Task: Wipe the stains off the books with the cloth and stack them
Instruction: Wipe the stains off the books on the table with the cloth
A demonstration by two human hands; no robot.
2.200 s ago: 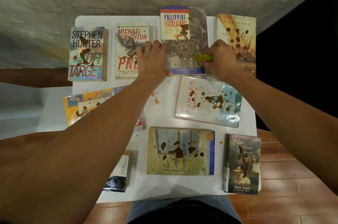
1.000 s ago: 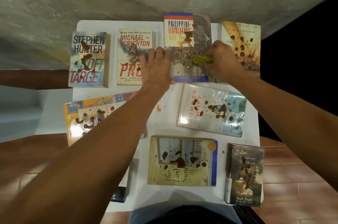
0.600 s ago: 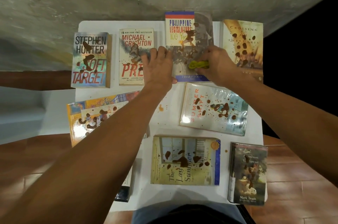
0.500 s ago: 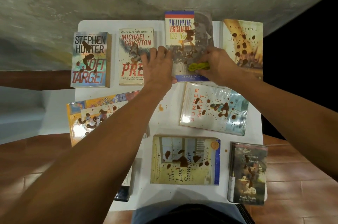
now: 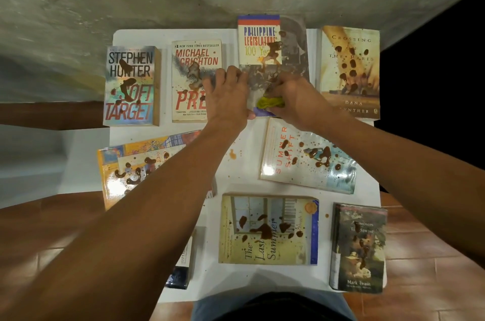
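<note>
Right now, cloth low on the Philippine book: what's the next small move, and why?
Probably sweep the cloth up the cover. The right hand pinches it near the bottom edge of the Philippine book, brown blotches still sit above by the title, and the left hand lies flat on the book's left edge.

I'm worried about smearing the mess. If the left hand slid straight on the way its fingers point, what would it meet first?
Probably the brown stain on the Philippine Legislature book, just beyond the left hand; height above the cover is unclear.
</note>
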